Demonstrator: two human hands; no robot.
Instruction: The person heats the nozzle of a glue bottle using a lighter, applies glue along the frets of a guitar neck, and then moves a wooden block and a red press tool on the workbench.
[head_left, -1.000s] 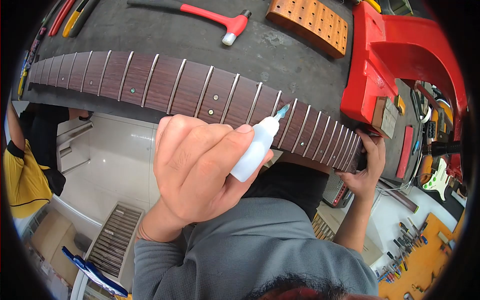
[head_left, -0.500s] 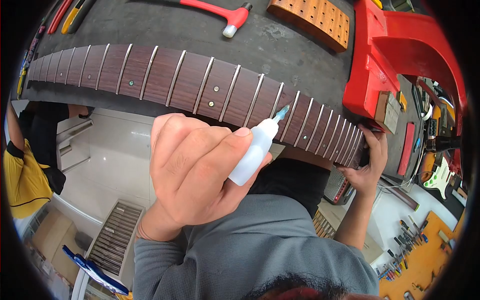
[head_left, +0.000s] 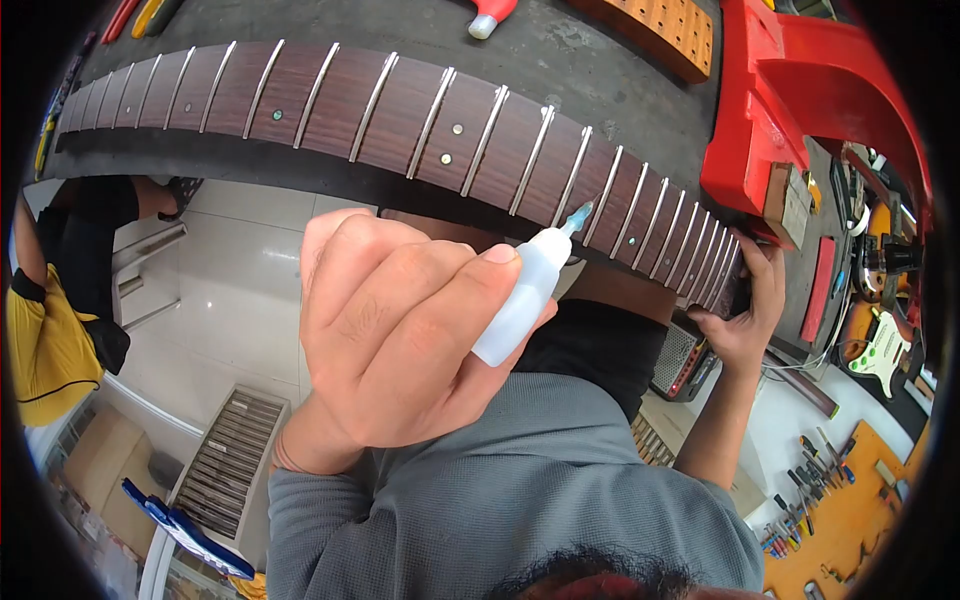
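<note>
- The left hand (head_left: 400, 330) had its grip clamped around a white bottle (head_left: 520, 300), the index finger and thumb on its sides.
- The bottle leaned up and to the right, its bluish nozzle (head_left: 577, 217) over the fretted neck (head_left: 330, 105) beside one of the frets; whether the tip touched the wood could not be told.
- The neck lay slantwise along the near side of the dark desk (head_left: 575, 75), frets facing up.
- The right hand (head_left: 745, 310) had its grip closed about the neck's right end, fingers at the far edge and thumb at the near one.
- Beyond the neck, a red hammer (head_left: 492, 17), partly out of view, and a drilled wooden block (head_left: 650, 30) lay on the desk.
- A red stand (head_left: 740, 130) stood just beyond the right hand.
</note>
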